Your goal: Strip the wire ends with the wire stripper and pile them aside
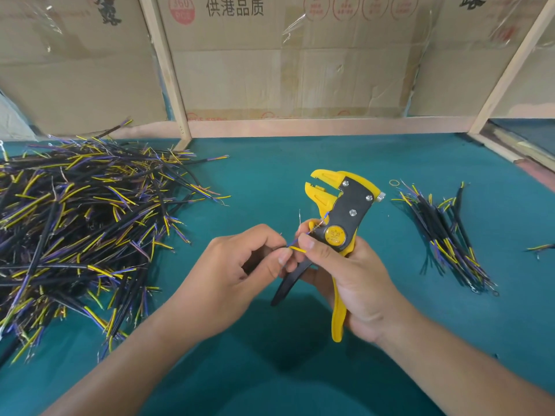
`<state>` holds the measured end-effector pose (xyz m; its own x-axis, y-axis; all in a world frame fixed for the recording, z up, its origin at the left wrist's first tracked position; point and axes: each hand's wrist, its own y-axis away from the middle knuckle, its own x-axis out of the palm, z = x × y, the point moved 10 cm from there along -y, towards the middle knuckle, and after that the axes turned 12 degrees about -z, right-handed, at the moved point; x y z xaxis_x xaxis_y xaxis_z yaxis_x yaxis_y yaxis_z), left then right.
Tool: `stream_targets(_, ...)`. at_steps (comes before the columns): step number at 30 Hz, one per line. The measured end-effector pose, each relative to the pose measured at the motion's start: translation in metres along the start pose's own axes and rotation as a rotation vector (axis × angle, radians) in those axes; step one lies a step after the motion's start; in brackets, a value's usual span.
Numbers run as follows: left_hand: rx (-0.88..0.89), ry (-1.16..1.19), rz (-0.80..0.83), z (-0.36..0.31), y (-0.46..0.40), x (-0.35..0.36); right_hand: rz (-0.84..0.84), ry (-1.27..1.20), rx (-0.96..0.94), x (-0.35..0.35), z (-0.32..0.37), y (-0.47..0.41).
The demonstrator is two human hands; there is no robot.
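Left hand point(240, 262) pinches wire point(295, 249) mid-air above desk point(270, 163); right hand point(348, 274) grips wire stripper point(345, 211). Bare strands probably showing. Feed the next end squarely between the spread jaws.

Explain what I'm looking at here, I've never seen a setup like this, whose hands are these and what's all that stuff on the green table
This is one picture from a camera worn on a person's head, looking down at their own two bare hands; there is no machine. The right hand grips a yellow and black wire stripper, its jaws pointing away from the person. The left hand pinches a short wire with yellow and blue strands, held against the tool. On the green table lie a big heap of wires at left and a smaller pile at right. Cardboard panels stand behind.
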<state>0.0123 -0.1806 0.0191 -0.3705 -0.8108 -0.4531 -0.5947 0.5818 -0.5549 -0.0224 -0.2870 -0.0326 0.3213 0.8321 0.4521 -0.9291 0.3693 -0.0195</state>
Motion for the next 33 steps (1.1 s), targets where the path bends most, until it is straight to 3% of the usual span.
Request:
stream_targets(13, 0.08, -0.151, -0.004, -0.006, -0.002, -0.001, -0.087, 0.079, -0.056, -0.014, 0.003, -0.006)
stream_targets(19, 0.038, -0.125, -0.011, 0.002, -0.001, -0.004, -0.117, 0.005, -0.049, -0.021, 0.012, -0.012)
stream_targets(33, 0.028, -0.124, -0.011, 0.005, 0.0, -0.006, 0.013, 0.004, 0.005, -0.008, 0.0, -0.008)
